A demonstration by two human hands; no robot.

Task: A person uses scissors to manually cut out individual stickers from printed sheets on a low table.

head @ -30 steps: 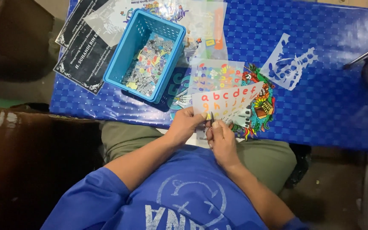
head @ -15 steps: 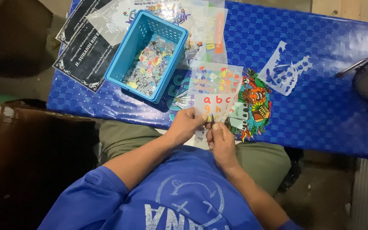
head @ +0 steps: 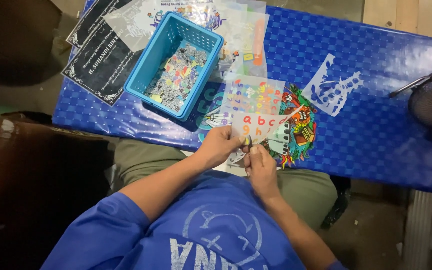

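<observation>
A letter sticker sheet (head: pixel 258 126) is pinched at its lower edge by the left hand (head: pixel 221 145) and right hand (head: pixel 261 165), held above the blue table (head: pixel 376 130), near the blue basket (head: pixel 176 65)

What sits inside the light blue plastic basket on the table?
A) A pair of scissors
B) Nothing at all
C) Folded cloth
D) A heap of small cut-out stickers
D: the blue basket holds a loose heap of small cut stickers, grey and coloured, while both hands hold a letter sticker sheet nearer the table's front edge.
</observation>
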